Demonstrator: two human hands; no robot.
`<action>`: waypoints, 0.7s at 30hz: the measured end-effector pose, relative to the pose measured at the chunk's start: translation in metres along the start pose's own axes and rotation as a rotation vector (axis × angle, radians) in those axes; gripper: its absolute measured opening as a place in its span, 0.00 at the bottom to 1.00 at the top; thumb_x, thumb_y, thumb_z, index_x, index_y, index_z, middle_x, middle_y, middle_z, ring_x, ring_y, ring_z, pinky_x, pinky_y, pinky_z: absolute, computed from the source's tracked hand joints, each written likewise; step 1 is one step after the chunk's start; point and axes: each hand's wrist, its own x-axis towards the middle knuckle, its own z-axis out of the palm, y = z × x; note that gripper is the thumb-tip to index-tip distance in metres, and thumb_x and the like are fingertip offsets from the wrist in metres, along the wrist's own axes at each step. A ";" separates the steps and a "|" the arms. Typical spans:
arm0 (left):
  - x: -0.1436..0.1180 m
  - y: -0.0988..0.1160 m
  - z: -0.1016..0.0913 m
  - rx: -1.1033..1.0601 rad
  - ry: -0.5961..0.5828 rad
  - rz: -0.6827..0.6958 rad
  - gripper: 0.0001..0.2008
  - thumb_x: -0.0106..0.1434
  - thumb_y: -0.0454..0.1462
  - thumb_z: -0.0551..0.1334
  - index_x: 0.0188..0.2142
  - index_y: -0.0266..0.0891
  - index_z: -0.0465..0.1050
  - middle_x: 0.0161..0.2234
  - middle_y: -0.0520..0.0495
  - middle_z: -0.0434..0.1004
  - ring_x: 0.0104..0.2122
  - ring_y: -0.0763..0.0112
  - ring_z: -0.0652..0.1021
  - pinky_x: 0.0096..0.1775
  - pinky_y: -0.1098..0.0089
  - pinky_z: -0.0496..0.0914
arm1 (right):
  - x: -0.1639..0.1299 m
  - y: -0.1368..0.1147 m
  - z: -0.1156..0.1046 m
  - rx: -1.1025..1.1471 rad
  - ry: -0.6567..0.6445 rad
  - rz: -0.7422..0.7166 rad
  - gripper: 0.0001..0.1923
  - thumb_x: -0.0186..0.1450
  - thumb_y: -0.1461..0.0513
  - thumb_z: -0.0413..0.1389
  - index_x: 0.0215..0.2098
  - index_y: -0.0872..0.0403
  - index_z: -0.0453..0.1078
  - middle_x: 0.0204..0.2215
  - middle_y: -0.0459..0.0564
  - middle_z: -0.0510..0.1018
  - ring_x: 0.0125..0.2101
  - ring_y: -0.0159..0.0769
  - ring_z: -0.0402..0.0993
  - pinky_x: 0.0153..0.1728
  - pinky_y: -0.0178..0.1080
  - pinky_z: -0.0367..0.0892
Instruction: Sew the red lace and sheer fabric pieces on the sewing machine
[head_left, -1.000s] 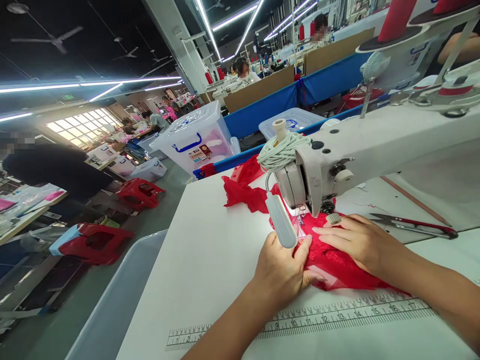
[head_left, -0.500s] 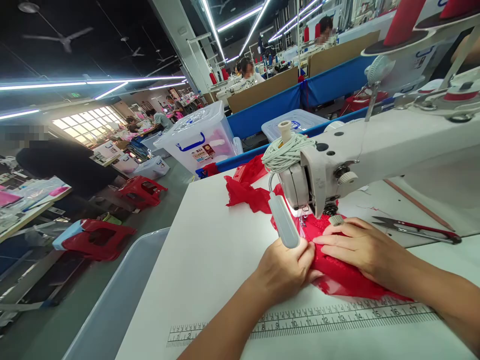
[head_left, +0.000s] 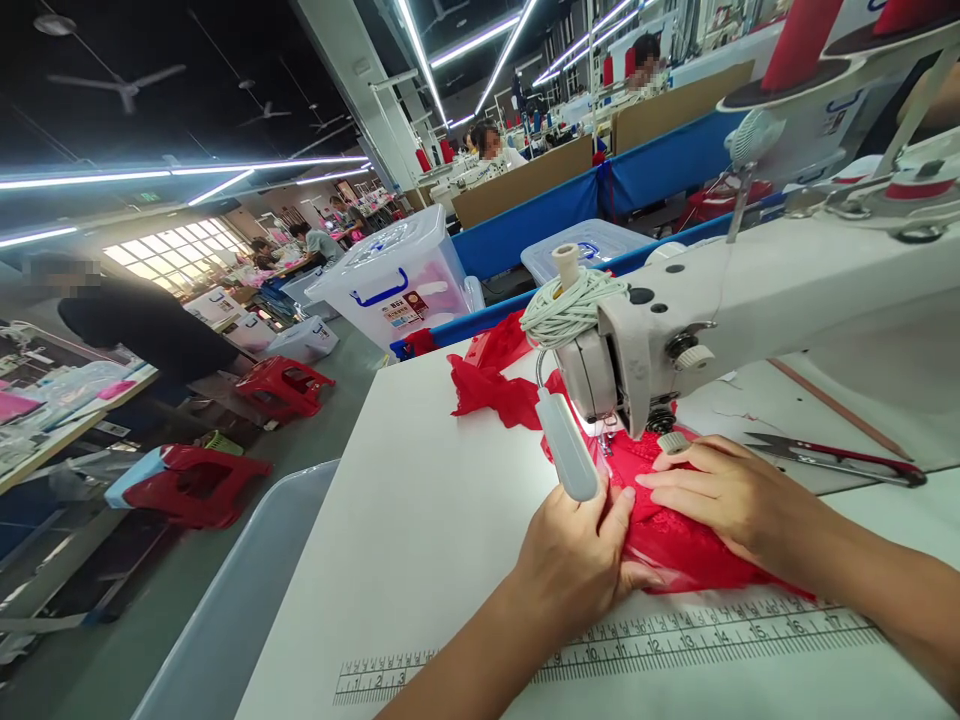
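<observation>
Sheer red lace fabric (head_left: 679,555) lies bunched under the needle area of a white sewing machine (head_left: 780,300). My left hand (head_left: 574,550) is closed on the fabric's near left edge, thumb against fingers, just below a grey lamp (head_left: 568,450) that partly covers the fingertips. Across the fabric's right side rests my right hand (head_left: 739,500), fingers stretched out and pressed lightly down, its thumb hidden. The presser foot (head_left: 605,442) stands just beyond both hands. More of the red fabric (head_left: 495,390) spreads behind the machine head.
Black-and-red thread snips (head_left: 840,460) lie right of my right hand. A ruler strip (head_left: 675,645) runs along the near table surface. Beyond the table stand a clear plastic box (head_left: 405,270), red stools (head_left: 214,485) and people at other machines. A grey bin (head_left: 247,590) is at the left.
My left hand has shifted slightly, with its thumb raised more upright and the fabric edge lifted around it. My right hand has moved a little right. A person at far left has leaned rightward.
</observation>
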 end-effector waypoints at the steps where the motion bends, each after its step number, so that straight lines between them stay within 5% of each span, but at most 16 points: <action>1: 0.000 0.001 0.000 0.011 0.015 -0.001 0.40 0.68 0.57 0.36 0.46 0.28 0.74 0.39 0.32 0.76 0.33 0.60 0.74 0.31 0.63 0.71 | 0.000 0.000 0.000 0.001 0.004 0.001 0.22 0.64 0.76 0.43 0.45 0.53 0.73 0.36 0.49 0.82 0.43 0.40 0.71 0.43 0.45 0.63; 21: -0.001 -0.010 0.010 0.177 0.076 -0.036 0.34 0.68 0.58 0.45 0.49 0.34 0.76 0.37 0.37 0.79 0.36 0.57 0.76 0.40 0.60 0.69 | 0.001 0.011 0.006 -0.115 -0.053 0.042 0.26 0.62 0.76 0.42 0.48 0.52 0.73 0.45 0.46 0.81 0.46 0.40 0.71 0.43 0.44 0.66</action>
